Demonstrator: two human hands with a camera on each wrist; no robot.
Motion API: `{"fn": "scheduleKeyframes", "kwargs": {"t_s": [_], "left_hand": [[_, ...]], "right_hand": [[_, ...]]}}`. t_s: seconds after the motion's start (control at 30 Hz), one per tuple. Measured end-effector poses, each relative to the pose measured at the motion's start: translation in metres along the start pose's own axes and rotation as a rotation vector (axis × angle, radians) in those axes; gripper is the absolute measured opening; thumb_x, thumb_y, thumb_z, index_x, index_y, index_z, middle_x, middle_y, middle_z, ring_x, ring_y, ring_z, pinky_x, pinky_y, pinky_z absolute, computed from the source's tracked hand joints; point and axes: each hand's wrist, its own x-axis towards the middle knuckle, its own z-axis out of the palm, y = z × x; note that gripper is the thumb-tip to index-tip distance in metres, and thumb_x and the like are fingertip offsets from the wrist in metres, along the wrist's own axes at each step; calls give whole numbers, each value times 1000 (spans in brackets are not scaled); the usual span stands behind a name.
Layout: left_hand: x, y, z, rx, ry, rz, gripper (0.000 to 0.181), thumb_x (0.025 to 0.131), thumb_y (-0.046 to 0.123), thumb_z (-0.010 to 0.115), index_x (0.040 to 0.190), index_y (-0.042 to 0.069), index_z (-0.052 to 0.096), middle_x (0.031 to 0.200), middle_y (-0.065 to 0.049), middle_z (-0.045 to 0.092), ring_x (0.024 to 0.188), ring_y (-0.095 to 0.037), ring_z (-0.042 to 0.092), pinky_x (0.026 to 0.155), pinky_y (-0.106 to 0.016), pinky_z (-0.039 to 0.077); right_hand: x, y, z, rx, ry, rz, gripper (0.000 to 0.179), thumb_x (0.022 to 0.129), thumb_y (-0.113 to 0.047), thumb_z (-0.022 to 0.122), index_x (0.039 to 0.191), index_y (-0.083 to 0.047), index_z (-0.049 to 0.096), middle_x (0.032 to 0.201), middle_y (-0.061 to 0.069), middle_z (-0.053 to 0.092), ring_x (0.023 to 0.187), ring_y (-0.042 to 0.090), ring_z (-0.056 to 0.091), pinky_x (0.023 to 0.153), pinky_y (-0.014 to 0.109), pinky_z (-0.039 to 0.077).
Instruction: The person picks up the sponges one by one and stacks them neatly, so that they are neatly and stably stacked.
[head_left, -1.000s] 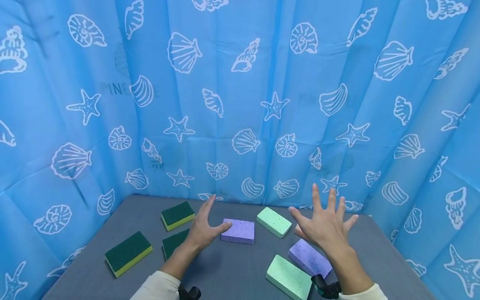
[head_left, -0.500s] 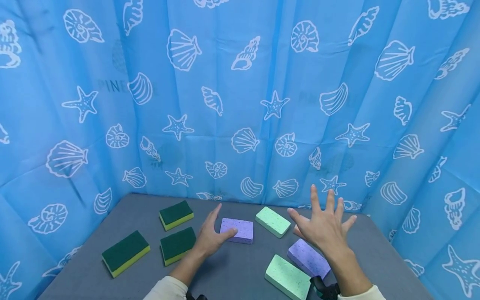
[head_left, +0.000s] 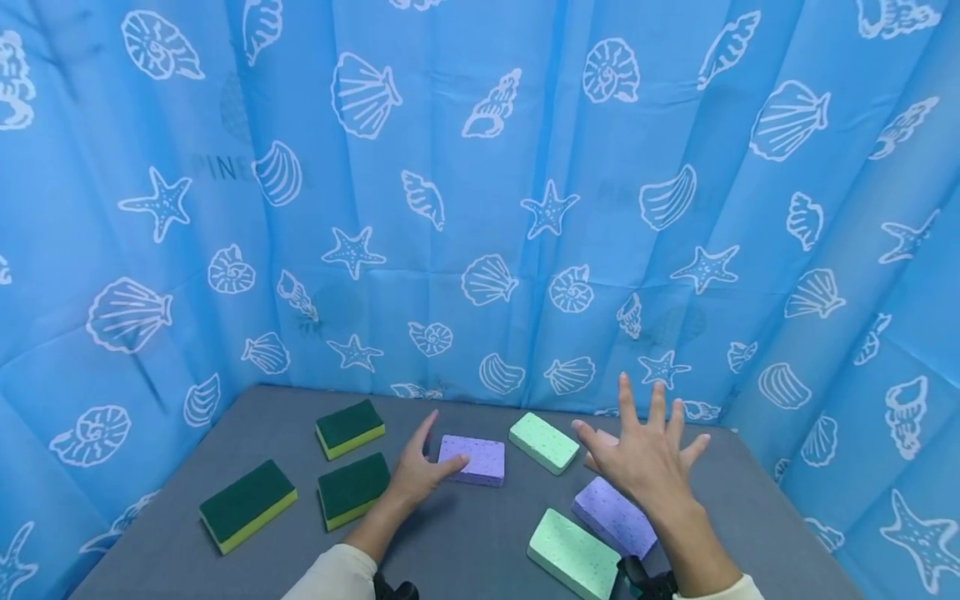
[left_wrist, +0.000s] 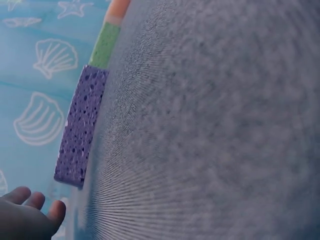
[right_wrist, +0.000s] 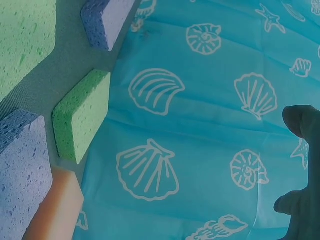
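My left hand (head_left: 418,467) hovers with fingers extended and thumb apart, at the left of a purple sponge (head_left: 486,457). In the head view its thumb overlaps that sponge; the left wrist view shows fingertips a little apart from the sponge's end. Fingers spread wide, my right hand (head_left: 648,458) is held in the air and holds nothing. Around it lie a light green sponge (head_left: 543,443), a second purple sponge (head_left: 613,515) and a second light green sponge (head_left: 573,554). An orange sponge (right_wrist: 60,205) shows in the right wrist view; the right hand mostly hides it from the head camera.
On the grey table (head_left: 450,550), three yellow scrub sponges with dark green tops lie at left: one front left (head_left: 247,504), one at the back (head_left: 350,429), one beside the left forearm (head_left: 352,487). A blue shell-print curtain (head_left: 435,250) encloses the back and sides.
My left hand has moved right and slightly lower, closer to the purple sponge, uncovering the scrub sponge beside the forearm. The right hand has hardly moved. The head view has shifted slightly.
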Motion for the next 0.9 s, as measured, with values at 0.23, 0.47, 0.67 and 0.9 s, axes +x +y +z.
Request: {"fn": "scheduleKeyframes", "kwargs": {"t_s": [0.23, 0.47, 0.67, 0.9], "left_hand": [[0, -12, -4, -21, -15, -51, 91, 79, 31, 81, 150, 4, 30, 146, -29, 31, 129, -49, 34, 93, -63, 37], [4, -21, -1, -7, -52, -73, 92, 78, 24, 82, 150, 3, 29, 147, -26, 33, 128, -46, 36, 96, -60, 36], [6, -22, -2, 11, -134, -88, 94, 76, 18, 83, 150, -2, 27, 144, -29, 34, 125, -45, 38, 97, -58, 36], [10, -24, -9, 41, -209, -131, 94, 76, 18, 83, 150, -1, 28, 141, -31, 36, 127, -46, 36, 97, -58, 37]], "right_hand": [[-2, -2, 0, -4, -9, 1, 109, 79, -84, 37, 157, -15, 5, 152, 36, -2, 133, 60, -9, 84, 78, -18], [-4, -3, 0, -10, -25, 8, 108, 79, -84, 37, 157, -16, 4, 151, 36, -1, 133, 60, -9, 85, 80, -15], [-6, -2, 3, -13, -41, 10, 108, 80, -83, 38, 157, -16, 3, 151, 36, -1, 133, 60, -7, 85, 79, -15], [-9, -1, 6, -15, -52, 21, 109, 79, -85, 37, 157, -16, 4, 151, 36, -3, 133, 60, -8, 86, 79, -15]]}}
